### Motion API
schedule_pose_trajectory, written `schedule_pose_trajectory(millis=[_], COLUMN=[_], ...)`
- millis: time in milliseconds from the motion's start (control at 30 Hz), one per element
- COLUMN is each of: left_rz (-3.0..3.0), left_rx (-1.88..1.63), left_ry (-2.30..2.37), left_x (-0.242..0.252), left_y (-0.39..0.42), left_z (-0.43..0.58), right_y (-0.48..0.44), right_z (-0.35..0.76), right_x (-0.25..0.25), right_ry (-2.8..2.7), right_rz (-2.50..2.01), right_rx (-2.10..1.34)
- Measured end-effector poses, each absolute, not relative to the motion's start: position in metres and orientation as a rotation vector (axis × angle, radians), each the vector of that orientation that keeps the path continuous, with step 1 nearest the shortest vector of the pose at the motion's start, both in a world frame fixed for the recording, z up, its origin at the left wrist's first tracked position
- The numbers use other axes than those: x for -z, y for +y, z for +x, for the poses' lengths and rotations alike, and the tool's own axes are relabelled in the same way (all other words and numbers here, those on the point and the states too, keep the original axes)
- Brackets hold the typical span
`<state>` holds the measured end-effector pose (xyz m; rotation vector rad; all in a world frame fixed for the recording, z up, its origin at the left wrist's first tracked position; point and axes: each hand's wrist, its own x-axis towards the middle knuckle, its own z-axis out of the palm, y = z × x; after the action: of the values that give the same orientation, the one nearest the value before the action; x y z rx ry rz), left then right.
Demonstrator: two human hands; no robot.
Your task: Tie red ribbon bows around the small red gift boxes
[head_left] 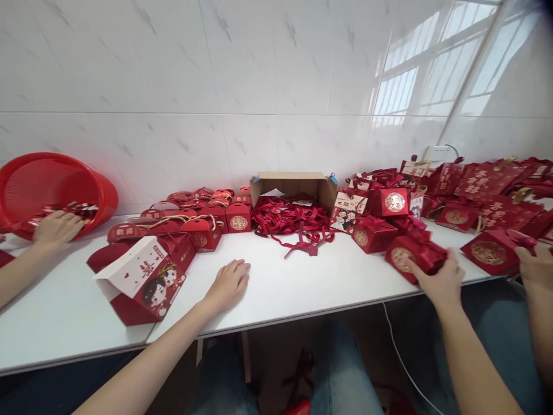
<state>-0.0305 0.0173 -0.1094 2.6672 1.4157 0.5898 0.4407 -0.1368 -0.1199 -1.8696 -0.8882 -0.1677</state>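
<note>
My left hand (228,283) lies on the white table with nothing in it, fingers extended and slightly bent. At the right, my right hand (441,283) grips a red gift box (404,256) with a gold round emblem and a dark red ribbon bow, near the front edge. Just behind that box stand more red gift boxes (374,233), one stacked on others. A box with a white flap and a cartoon couple (140,282) stands to the left of my left hand. Loose red ribbons (290,218) spill from a cardboard box (294,176) at the back.
A co-worker's hand (59,227) reaches into a tipped red basket (106,196) at far left. Another person's hand (536,266) touches a red box (488,253) at far right. Boxes with cord handles (203,233) fill the back left. A white cable (401,357) hangs below the table.
</note>
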Motion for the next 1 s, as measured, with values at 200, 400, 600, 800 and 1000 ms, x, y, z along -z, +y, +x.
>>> schedule_pose_trajectory(millis=[200, 400, 600, 800, 1000], left_rz=[2.690, 2.855, 2.311, 1.706, 1.531], left_rx=[-0.530, -0.882, -1.839, -2.002, -1.835], left_ry=[1.420, 1.602, 2.213, 2.323, 1.989], left_x=[0.097, 0.059, 0.031, 0.022, 0.017], left_y=[0.002, -0.023, -0.042, -0.038, -0.046], left_z=[-0.025, -0.054, -0.110, -0.137, -0.122], right_y=[-0.125, -0.114, -0.077, -0.059, -0.061], right_z=[0.440, 0.394, 0.338, 0.281, 0.255], right_x=[0.153, 0.151, 0.145, 0.144, 0.139], right_ry=[-0.795, -0.877, -1.583, -1.954, -2.070], right_rz=[-1.916, -1.798, -1.681, -1.695, -1.675], right_rx=[0.607, 0.756, 0.315, -0.016, -0.079])
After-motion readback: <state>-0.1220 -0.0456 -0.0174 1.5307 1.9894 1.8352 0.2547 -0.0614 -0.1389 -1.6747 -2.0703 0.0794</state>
